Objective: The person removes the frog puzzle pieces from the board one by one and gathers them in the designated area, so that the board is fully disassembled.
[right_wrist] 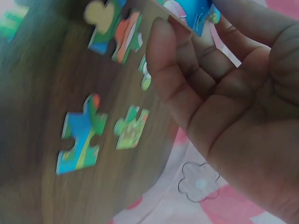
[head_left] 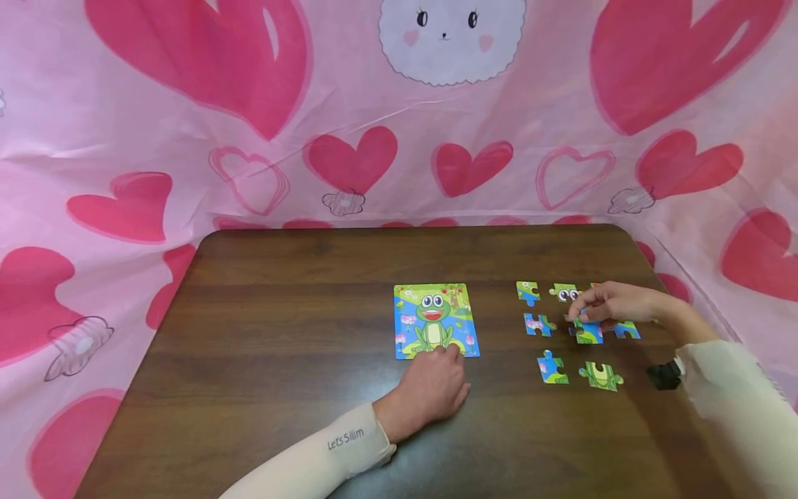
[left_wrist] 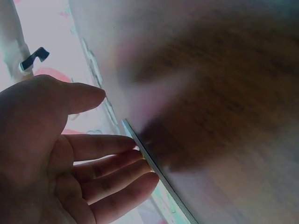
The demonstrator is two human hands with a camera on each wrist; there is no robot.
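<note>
My right hand [head_left: 614, 303] pinches a blue and green jigsaw piece [head_left: 589, 335] between thumb and fingers, over the loose pieces on the right. In the right wrist view this held piece [right_wrist: 197, 13], with a bit of pink, is partly cut off by the top edge. My left hand [head_left: 434, 382] rests at the near edge of a square frog picture [head_left: 432, 312]. Seen from the left wrist, its fingertips touch the edge of the thin board [left_wrist: 161, 175], and the thumb stands apart from it.
Several jigsaw pieces lie spread out, among them one with frog eyes [head_left: 565, 294], a green body piece [head_left: 601, 376] and a blue and green piece [head_left: 552, 367]. The brown wooden table [head_left: 280, 319] ends at a pink heart-patterned cloth [head_left: 411, 118].
</note>
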